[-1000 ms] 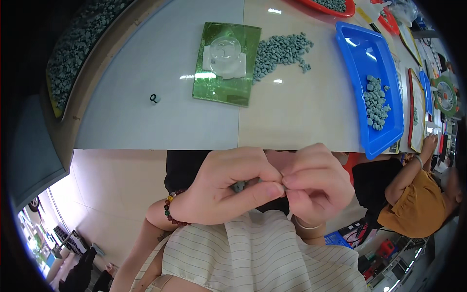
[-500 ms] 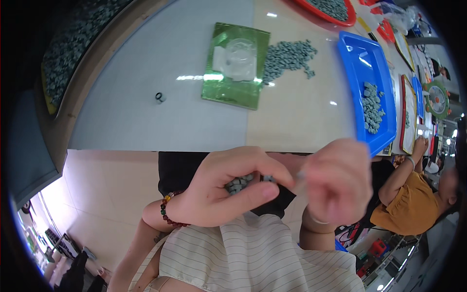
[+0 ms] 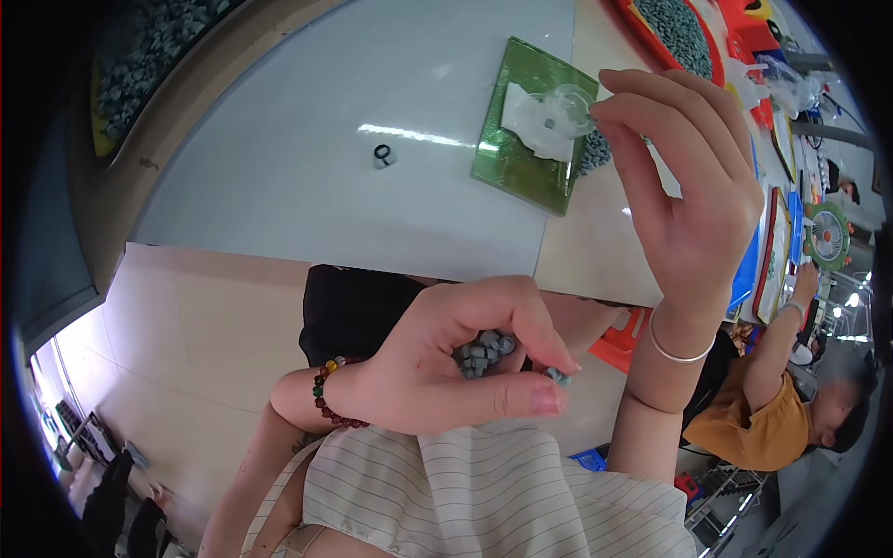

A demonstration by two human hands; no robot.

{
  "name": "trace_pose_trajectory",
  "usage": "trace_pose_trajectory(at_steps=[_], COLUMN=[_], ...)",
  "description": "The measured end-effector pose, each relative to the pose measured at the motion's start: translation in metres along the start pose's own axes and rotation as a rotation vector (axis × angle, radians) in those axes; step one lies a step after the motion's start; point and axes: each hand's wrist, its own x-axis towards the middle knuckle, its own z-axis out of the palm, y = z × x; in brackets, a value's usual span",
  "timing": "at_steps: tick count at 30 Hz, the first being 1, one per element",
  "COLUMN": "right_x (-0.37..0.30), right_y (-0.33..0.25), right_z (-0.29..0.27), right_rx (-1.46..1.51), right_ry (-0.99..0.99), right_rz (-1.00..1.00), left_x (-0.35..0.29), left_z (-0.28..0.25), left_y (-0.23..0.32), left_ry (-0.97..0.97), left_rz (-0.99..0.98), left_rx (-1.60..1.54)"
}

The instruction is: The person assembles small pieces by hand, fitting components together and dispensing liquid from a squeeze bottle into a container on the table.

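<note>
Nearest, at lower centre, the left hand (image 3: 433,377) pinches a stone (image 3: 558,376) between thumb and forefinger, more stones (image 3: 480,354) lying in its curled palm. At upper right, the right hand (image 3: 696,181) has its fingertips by a clear dish (image 3: 569,112); whether they grip anything, I cannot tell. Farther, a red tray (image 3: 642,39).

A worktable (image 3: 279,177), grey-green stones (image 3: 677,37) and a co-worker (image 3: 758,418) suggest a workshop.

left hand (image 3: 433,372) holds grey-green stones (image 3: 484,355) | right hand (image 3: 696,177) at clear dish (image 3: 567,100)
</note>
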Motion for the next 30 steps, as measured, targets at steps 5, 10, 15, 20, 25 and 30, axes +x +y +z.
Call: trace_pose_trajectory(at_steps=[5,10,15,20,25,30], right_x=[0.001,-0.011,-0.043,-0.066,-0.071,-0.073], right_y=[-0.007,0.006,-0.042,-0.076,-0.078,-0.078], right_z=[0.003,0.005,-0.018,-0.012,-0.016,-0.018], right_rx=[-0.057,-0.02,0.842,1.258,1.03,0.888], right_ry=[-0.03,0.028,0.201,0.254,0.219,0.205], right_rz=[0.001,-0.027,0.61,0.757,0.659,0.595], left_x=[-0.002,-0.004,-0.001,0.001,0.006,0.004], left_z=[-0.003,0.003,0.002,0.008,0.018,0.015], left_y=[0.002,-0.002,-0.003,-0.006,-0.011,-0.013], left_ry=[0.043,0.24,0.244,0.29,0.363,0.322], left_rz=[0.019,0.161,0.283,0.299,0.338,0.346], left_rx=[-0.008,-0.165,-0.01,0.094,0.105,0.157])
